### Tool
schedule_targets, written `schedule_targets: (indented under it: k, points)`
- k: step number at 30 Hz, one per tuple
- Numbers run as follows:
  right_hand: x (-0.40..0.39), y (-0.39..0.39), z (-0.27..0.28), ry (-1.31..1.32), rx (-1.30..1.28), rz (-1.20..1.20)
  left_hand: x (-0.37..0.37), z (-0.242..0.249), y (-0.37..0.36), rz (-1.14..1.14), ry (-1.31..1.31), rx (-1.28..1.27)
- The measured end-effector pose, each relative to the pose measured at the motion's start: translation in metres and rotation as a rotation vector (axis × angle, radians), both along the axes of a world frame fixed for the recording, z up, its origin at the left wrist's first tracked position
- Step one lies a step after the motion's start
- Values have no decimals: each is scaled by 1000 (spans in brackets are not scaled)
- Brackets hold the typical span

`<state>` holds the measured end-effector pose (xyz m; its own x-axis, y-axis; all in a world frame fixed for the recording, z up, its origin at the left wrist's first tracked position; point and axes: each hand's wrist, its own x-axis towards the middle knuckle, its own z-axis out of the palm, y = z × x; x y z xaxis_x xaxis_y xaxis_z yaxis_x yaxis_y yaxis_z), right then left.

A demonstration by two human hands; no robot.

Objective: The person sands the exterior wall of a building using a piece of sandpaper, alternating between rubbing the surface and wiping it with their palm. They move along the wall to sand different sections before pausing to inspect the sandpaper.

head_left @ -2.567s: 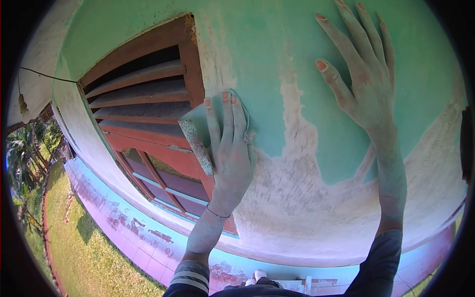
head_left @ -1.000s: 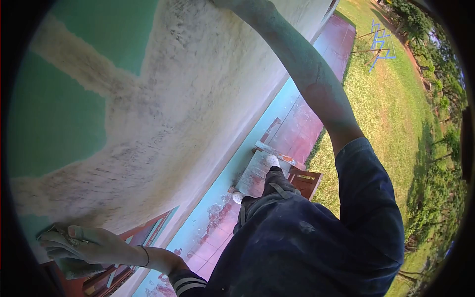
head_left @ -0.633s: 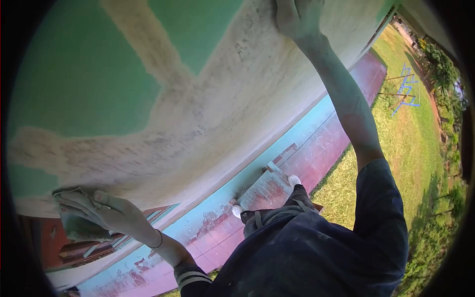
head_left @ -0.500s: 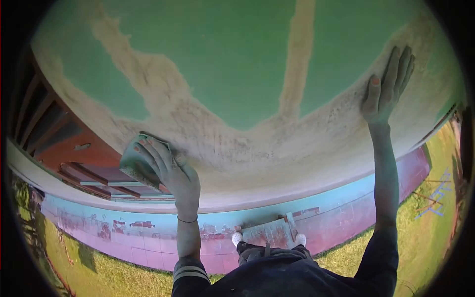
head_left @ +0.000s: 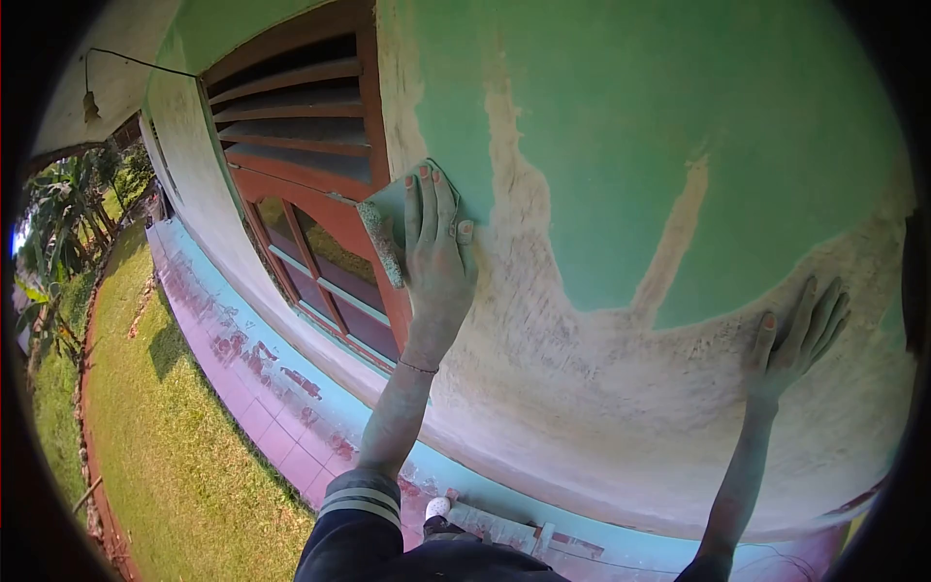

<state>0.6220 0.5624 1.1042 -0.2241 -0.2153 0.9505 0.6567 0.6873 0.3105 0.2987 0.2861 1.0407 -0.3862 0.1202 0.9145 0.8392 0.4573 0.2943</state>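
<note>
My left hand presses a curled sheet of sandpaper against the wall, beside the window frame. Its fingers point up over the sheet, and one speckled edge of the sheet curls away from the wall. Green paint covers much of the wall, with pale, rough, smudged patches and streaks where the paint is gone. To the right, my right hand lies flat on a pale patch, fingers spread and holding nothing.
A red-brown window with louvres above and panes below stands left of the sandpaper. Under my feet is a low wooden bench on a pink tiled walkway. Grass borders it. A bulb holder hangs at upper left.
My view has swung left, bringing the whole window and lawn into sight. My left hand has moved the sandpaper up the wall beside the window frame. The right hand stays flat on the wall.
</note>
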Motion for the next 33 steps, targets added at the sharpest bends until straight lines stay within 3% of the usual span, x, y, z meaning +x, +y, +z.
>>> schedule_targets:
  k: [3,5,9,11,13,15,17,23,28,31,32,33]
  points:
    - [0,0,-2,9,-4,-5,22,-49,6,118,-48,-144]
    - [2,1,-3,13,2,-9,25,-57,10,164,-55,-183]
    - [0,1,0,7,15,2,6,5,5,101,-36,-52]
    - [-1,0,-1,6,13,4,0,13,2,40,-37,7]
    - [-1,0,-1,6,14,1,0,-5,7,-34,-43,49]
    - [-2,-1,-2,10,8,3,23,-52,9,55,-73,-91]
    - [-3,0,-1,18,10,2,31,-65,13,84,-79,-140]
    - [-2,-1,-2,1,13,12,18,1,13,74,-71,18]
    - [-3,-4,-2,9,13,3,53,-63,18,76,-148,-169]
    - [-3,-5,-2,7,15,3,46,-43,18,147,-136,-189]
    - [-3,-3,-2,6,11,6,35,-27,19,-56,-89,49]
    - [-3,-1,-3,10,5,10,31,-13,19,5,-95,29]
